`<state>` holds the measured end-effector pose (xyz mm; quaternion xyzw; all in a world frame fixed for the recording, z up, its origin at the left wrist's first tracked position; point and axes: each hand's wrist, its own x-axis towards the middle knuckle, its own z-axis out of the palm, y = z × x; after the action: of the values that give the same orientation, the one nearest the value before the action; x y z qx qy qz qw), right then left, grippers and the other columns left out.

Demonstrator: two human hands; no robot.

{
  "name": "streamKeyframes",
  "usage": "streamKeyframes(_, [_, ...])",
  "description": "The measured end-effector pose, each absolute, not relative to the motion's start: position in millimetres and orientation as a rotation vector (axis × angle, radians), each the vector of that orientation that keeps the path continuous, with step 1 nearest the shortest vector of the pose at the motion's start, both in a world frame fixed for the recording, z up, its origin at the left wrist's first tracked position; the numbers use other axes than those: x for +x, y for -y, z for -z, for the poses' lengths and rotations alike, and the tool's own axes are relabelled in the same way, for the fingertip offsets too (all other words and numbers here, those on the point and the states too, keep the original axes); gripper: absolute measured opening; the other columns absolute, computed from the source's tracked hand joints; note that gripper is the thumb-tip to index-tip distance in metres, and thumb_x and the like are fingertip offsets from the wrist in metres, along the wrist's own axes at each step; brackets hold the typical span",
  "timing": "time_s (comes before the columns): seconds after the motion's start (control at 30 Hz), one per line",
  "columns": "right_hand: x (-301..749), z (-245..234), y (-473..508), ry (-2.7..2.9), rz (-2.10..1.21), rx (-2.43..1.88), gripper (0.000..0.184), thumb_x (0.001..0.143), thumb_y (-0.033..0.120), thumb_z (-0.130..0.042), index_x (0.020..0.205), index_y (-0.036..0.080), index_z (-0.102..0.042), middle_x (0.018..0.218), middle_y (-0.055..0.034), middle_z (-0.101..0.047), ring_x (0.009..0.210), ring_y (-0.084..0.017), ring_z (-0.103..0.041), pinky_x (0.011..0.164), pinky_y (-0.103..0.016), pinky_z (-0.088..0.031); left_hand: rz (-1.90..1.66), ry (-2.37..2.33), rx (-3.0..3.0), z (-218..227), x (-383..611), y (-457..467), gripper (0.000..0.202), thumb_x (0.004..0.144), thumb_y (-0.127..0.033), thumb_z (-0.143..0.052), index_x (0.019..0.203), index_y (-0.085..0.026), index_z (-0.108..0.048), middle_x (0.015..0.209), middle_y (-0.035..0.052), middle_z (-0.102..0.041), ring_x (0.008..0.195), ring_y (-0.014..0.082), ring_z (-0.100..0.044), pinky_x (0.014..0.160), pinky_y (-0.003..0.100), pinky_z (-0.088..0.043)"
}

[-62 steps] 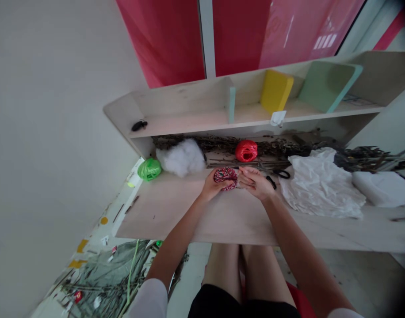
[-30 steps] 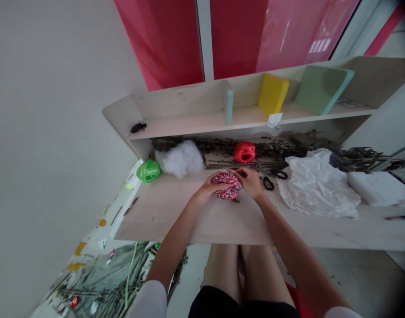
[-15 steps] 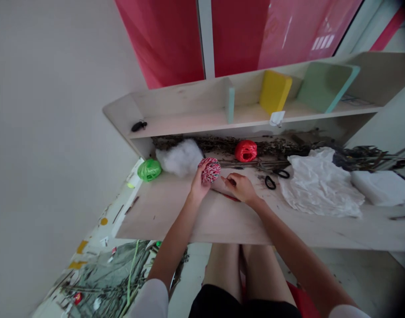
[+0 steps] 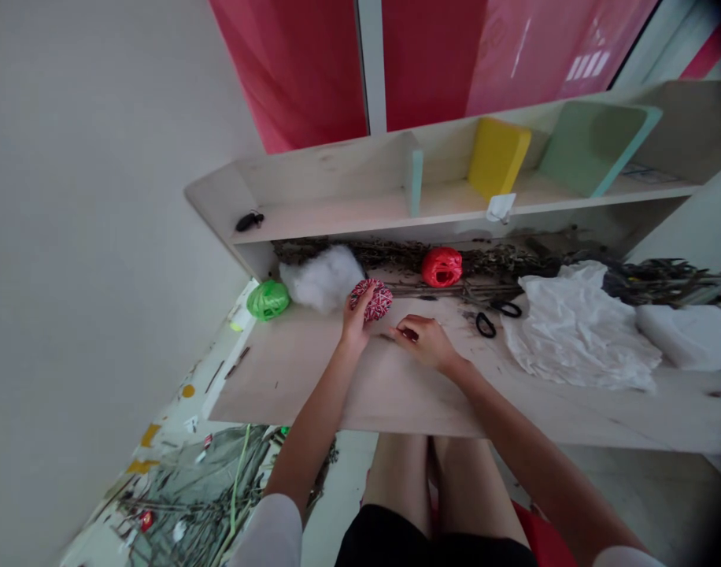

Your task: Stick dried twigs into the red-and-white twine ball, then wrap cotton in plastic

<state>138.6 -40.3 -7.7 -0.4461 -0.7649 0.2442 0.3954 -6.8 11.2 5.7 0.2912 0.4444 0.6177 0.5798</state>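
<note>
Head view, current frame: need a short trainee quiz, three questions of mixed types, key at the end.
1. Multiple choice: what does the left hand hold?
A) the yellow panel
B) the red-and-white wound ball
C) the crumpled white sheet

2. True or false: the green bundle lies to the left of the white fluff.

3. Fill in the colour: the round bundle that lies farther back than the right hand is ____.

Key
1: B
2: True
3: red
</note>
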Motion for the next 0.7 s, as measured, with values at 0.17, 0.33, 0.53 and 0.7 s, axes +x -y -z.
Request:
streamKeyframes(0.17, [136, -9, 45, 1.625, -0.971, -1.088, 0.044, 0.078, 0.059, -0.061, 0.059, 0.019, -0.057, 0.053, 0.0018, -0.046, 0.050, -0.010, -0.034, 0.049, -0.025, -0.026, -1.600, -1.208, 0.913, 0, -2, -10, 0.053, 0.056, -0.036, -0.082, 0.100, -0.017, -0.059, 0.102, 0.0066, -0.068, 0.090, 0.0161, -0.066, 0.084, 0.032, -0.051])
streamKeyframes(0.33, [147, -24, 42, 1.352, -1.173, -1.012, 0.046, 0.069, 0.064, -0.066, 0.062, 0.019, -0.062, 0.049, 0.0049, -0.037, 0.047, -0.008, -0.027, 0.046, -0.026, -0.018, -1.544, -1.206, 1.113, -5, -3, -4, 0.051, 0.056, -0.035, -0.083, 0.101, -0.020, -0.062, 0.101, 0.0058, -0.069, 0.093, 0.0176, -0.064, 0.090, 0.032, -0.048])
streamKeyframes(0.53, [158, -19, 34, 1.118, -1.320, -0.931, 0.044, 0.063, 0.064, -0.071, 0.065, 0.021, -0.062, 0.042, 0.0089, -0.029, 0.041, -0.006, -0.019, 0.044, -0.025, -0.015, -1.423, -1.104, 1.287, -16, 0, 7, 0.057, 0.052, -0.035, -0.085, 0.103, -0.021, -0.063, 0.107, 0.0061, -0.068, 0.100, 0.0194, -0.063, 0.097, 0.032, -0.044])
streamKeyframes(0.7, [163, -20, 30, 1.014, -1.411, -0.854, 0.048, 0.060, 0.061, -0.076, 0.055, 0.021, -0.050, 0.041, 0.0101, -0.026, 0.040, -0.004, -0.016, 0.043, -0.024, -0.021, -1.255, -0.930, 1.283, -12, 5, 10, 0.077, 0.032, -0.036, -0.091, 0.101, -0.017, -0.062, 0.100, 0.0068, -0.070, 0.096, 0.0219, -0.064, 0.092, 0.034, -0.047])
